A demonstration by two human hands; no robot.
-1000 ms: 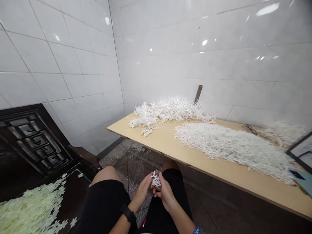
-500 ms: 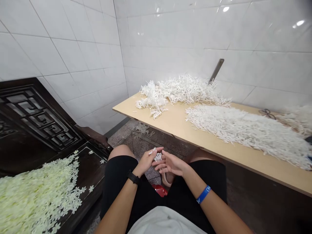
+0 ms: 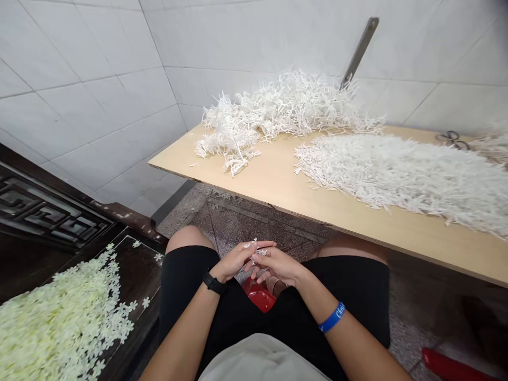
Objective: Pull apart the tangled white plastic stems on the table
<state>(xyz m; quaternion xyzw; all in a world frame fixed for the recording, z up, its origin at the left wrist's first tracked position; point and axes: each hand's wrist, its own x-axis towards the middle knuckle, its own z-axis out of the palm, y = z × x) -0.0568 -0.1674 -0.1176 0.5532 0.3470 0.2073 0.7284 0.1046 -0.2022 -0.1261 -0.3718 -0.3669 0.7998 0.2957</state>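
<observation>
Over my lap, my left hand (image 3: pixel 237 260) and my right hand (image 3: pixel 281 266) meet. Small thin white plastic pieces (image 3: pixel 261 253) lie between them, partly covered by my fingers. A few more white tips stick up at my left thumb. My right thumb presses on the white pieces while its other fingers curl beneath. A loose heap of white branching plastic sprigs (image 3: pixel 293 108) lies on the wooden board (image 3: pixel 273 172) in front of me. To its right spreads a flatter, denser pile of short white pieces (image 3: pixel 397 164).
Pale yellow-green artificial flowers (image 3: pixel 59 323) cover much of the dark wooden bench (image 3: pixel 137 270) on my left. A metal bar (image 3: pixel 359 53) stands against the tiled wall. Dark scissor-like loops (image 3: pixel 452 139) lie at the board's back. Something red (image 3: pixel 260 295) shows between my knees.
The view has tilted down and moved in. My right thumb has come over onto the white pieces, and my two hands now sit closer together.
</observation>
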